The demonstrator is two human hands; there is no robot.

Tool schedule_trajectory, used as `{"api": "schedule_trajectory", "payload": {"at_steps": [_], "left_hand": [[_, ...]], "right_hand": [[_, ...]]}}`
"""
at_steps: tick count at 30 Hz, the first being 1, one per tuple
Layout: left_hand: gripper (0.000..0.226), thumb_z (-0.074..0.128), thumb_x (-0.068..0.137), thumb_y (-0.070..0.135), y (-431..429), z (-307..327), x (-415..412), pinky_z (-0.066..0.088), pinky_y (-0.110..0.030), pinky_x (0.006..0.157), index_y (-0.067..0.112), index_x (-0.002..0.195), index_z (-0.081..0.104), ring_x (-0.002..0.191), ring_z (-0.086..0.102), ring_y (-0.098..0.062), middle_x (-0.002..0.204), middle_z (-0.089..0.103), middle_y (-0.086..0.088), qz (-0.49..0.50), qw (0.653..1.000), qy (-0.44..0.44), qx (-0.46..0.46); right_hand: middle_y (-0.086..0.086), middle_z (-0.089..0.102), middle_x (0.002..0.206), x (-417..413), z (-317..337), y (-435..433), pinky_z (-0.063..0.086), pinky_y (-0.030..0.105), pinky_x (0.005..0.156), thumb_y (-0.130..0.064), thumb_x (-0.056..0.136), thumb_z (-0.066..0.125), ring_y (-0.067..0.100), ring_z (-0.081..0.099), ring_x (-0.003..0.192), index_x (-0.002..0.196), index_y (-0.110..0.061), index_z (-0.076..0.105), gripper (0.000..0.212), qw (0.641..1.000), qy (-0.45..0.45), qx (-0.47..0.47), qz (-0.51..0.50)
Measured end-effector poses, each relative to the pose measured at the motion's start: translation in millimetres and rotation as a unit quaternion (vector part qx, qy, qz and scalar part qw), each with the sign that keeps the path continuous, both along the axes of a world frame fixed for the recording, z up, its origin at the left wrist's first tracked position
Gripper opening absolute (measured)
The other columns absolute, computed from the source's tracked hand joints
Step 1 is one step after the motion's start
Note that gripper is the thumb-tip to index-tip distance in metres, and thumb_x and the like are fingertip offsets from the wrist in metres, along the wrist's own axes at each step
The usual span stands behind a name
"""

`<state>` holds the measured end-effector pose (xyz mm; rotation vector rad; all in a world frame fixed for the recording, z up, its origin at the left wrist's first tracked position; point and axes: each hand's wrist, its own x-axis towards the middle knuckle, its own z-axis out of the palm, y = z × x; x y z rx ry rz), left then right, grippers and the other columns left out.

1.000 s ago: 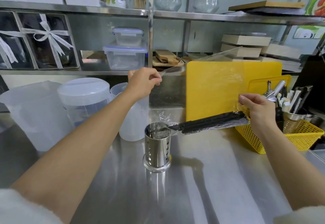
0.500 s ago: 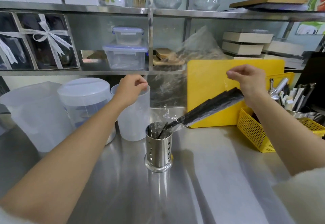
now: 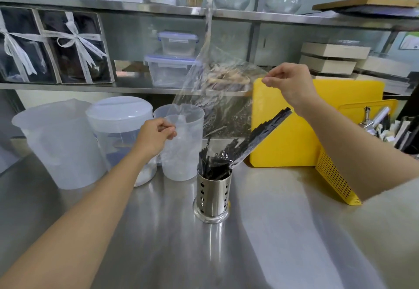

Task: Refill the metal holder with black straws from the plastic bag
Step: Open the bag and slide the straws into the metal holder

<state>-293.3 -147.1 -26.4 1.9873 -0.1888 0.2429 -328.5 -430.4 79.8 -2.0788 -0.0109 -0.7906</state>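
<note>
- The metal holder [image 3: 213, 194] stands upright on the steel worktop [image 3: 260, 254], about midway between its left and right sides and nearer to the far edge than to the near one. Its wall has small holes.
- The black straws [image 3: 256, 138] lie as a tilted bundle inside the plastic bag [image 3: 217, 98]. Their lower ends are in the mouth of the holder, and the upper ends point up and to the right.
- The bag is clear and is stretched above the holder. Its lower part is gathered around the holder's rim.
- The left hand [image 3: 156, 135] pinches the left side of the bag between thumb and curled fingers, low and to the left of the holder.
- The right hand [image 3: 288, 84] pinches the upper edge of the bag with closed fingertips, high and to the right of the holder.
- Just behind the holder, to the left, stands a translucent measuring cup [image 3: 181, 152]. The left hand and the bag film cover part of it.
- Further left along the far edge are a lidded plastic container [image 3: 120, 121] and a large translucent jug [image 3: 56, 143].
- To the right, a yellow cutting board [image 3: 294, 148] leans upright at the far edge. The straws and the right forearm cross in front of it.
- A yellow basket [image 3: 333, 175] with utensils is at the right edge, partly hidden by the right forearm.
- On the shelf [image 3: 68, 85] behind, two stacked clear boxes [image 3: 172, 71] are seen partly through the film, and dark gift boxes [image 3: 72, 46] with ribbons stand at the left.
</note>
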Motion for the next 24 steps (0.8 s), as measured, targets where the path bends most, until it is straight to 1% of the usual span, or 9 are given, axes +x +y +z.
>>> {"api": "schedule_trajectory", "payload": {"at_steps": [2,4,6,9,12,15,17,21,24], "left_hand": [[0.014,0.052,0.091,0.007,0,-2,0,0.045,-0.020,0.069,0.003,0.100,0.062,0.078,0.061,-0.017,0.091,0.066,-0.011,0.001,1.000,0.000,-0.006],[0.014,0.052,0.091,0.006,1,-3,1,0.046,-0.020,0.068,0.002,0.100,0.062,0.074,0.060,-0.014,0.086,0.065,-0.008,0.001,1.000,0.004,-0.012],[0.012,0.051,0.091,0.005,1,-5,2,0.046,-0.023,0.069,0.005,0.097,0.061,0.071,0.060,-0.014,0.079,0.064,-0.004,0.000,1.000,0.011,-0.024],[0.010,0.051,0.091,0.004,1,-8,3,0.048,-0.025,0.068,0.006,0.093,0.060,0.069,0.059,-0.015,0.075,0.062,-0.001,-0.002,0.999,0.017,-0.039],[0.010,0.051,0.091,0.005,-1,-9,2,0.048,-0.024,0.067,0.007,0.093,0.061,0.068,0.059,-0.013,0.076,0.063,-0.003,0.002,0.999,0.014,-0.037],[0.012,0.052,0.091,0.006,-2,-10,3,0.048,-0.024,0.066,0.005,0.095,0.062,0.068,0.059,-0.013,0.082,0.064,-0.007,0.007,0.999,0.012,-0.034],[0.013,0.052,0.091,0.006,-3,-9,3,0.049,-0.023,0.063,0.003,0.097,0.063,0.068,0.060,-0.013,0.088,0.064,-0.010,0.011,0.999,0.010,-0.040],[0.014,0.053,0.091,0.006,-3,-9,4,0.053,-0.024,0.063,0.003,0.100,0.063,0.069,0.061,-0.015,0.095,0.063,-0.011,0.014,0.999,0.019,-0.045],[0.013,0.053,0.091,0.006,-3,-9,5,0.053,-0.027,0.064,0.003,0.099,0.063,0.068,0.061,-0.015,0.094,0.063,-0.011,0.013,0.998,0.022,-0.049]], "right_hand": [[0.006,0.062,0.070,3,3,2,0.049,0.039,0.076,-0.013,0.077,0.072,0.021,0.058,0.076,0.081,-0.007,0.066,0.009,1.000,0.000,-0.009,0.001],[0.012,0.065,0.078,5,4,4,0.051,0.044,0.080,-0.014,0.076,0.072,0.023,0.058,0.077,0.081,-0.007,0.067,0.010,1.000,-0.001,-0.016,0.004],[0.013,0.065,0.081,4,5,6,0.051,0.044,0.081,-0.014,0.077,0.072,0.023,0.058,0.078,0.082,-0.006,0.067,0.011,1.000,-0.003,-0.021,0.004],[0.007,0.064,0.078,3,5,7,0.051,0.041,0.080,-0.018,0.078,0.071,0.019,0.059,0.078,0.084,-0.008,0.067,0.013,1.000,-0.003,-0.024,0.005],[-0.002,0.059,0.071,1,1,5,0.049,0.035,0.074,-0.026,0.078,0.071,0.014,0.055,0.073,0.083,-0.012,0.066,0.016,0.999,-0.012,-0.031,0.014],[-0.008,0.058,0.075,-5,-5,1,0.045,0.024,0.072,-0.032,0.081,0.066,0.005,0.053,0.072,0.090,-0.010,0.065,0.024,0.999,-0.037,-0.032,0.020],[-0.012,0.058,0.079,-11,-8,-5,0.044,0.019,0.073,-0.035,0.082,0.065,0.001,0.053,0.076,0.091,-0.014,0.065,0.023,0.998,-0.057,-0.016,0.018],[-0.008,0.060,0.087,-26,-17,-22,0.045,0.009,0.070,-0.027,0.083,0.064,-0.001,0.054,0.081,0.099,-0.010,0.064,0.024,0.997,-0.054,0.038,0.039],[0.001,0.060,0.102,-34,-28,-38,0.041,0.013,0.073,-0.024,0.085,0.062,0.007,0.055,0.092,0.108,-0.010,0.061,0.027,0.997,-0.024,0.068,0.038]]}}
